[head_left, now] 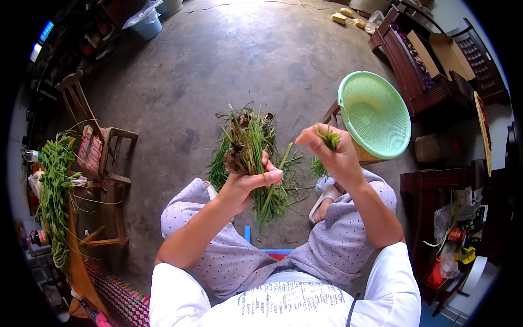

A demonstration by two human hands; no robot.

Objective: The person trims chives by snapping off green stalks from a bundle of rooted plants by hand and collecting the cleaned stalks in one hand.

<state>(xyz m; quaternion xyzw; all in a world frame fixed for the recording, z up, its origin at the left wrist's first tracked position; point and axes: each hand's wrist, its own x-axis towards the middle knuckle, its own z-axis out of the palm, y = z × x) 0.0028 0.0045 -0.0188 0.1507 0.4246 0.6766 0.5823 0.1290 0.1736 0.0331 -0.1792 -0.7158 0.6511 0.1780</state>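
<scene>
Gripping, left hand: The left hand (253, 184) is closed around the stem bundle (253, 144), with the thumb laid across the stems. Position: left of the green basket (370, 120) and nearer the wearer.
Stem bundle: Long, thin green stems with brown, withered leaves (235, 155) along one side. Position: left of the basket, in the left hand.
Right hand: The right hand (335, 156) is raised and curled closed around the short bunch (331, 139); its thumb side is slightly blurred. Position: just left of the basket and nearer the wearer.
Short bunch: Green stems, their ends projecting from the top of the fist. Position: near the basket's left rim, apart from the stem bundle.
Floor greens: A heap of greens (218, 169) lies on the floor left of the basket, partly hidden by the stem bundle. Contact between the two cannot be told.
Basket: Light green, perforated, set on a wooden stool (366, 157).
Bench: The wooden bench (75, 250), far left of the basket, carries a long pile of leafy greens (56, 182).
Chair: The wooden chair (117, 136) stands left of the basket, beside the bench.
Bucket: The blue bucket (148, 28), with a plastic bag over its rim, stands left of the basket and farther from the wearer.
Box: An open cardboard box (456, 57) rests on dark wooden furniture (403, 90), right of the basket and farther away.
Yellow pieces: Several yellow pieces (339, 18) lie on the floor beyond the basket.
</scene>
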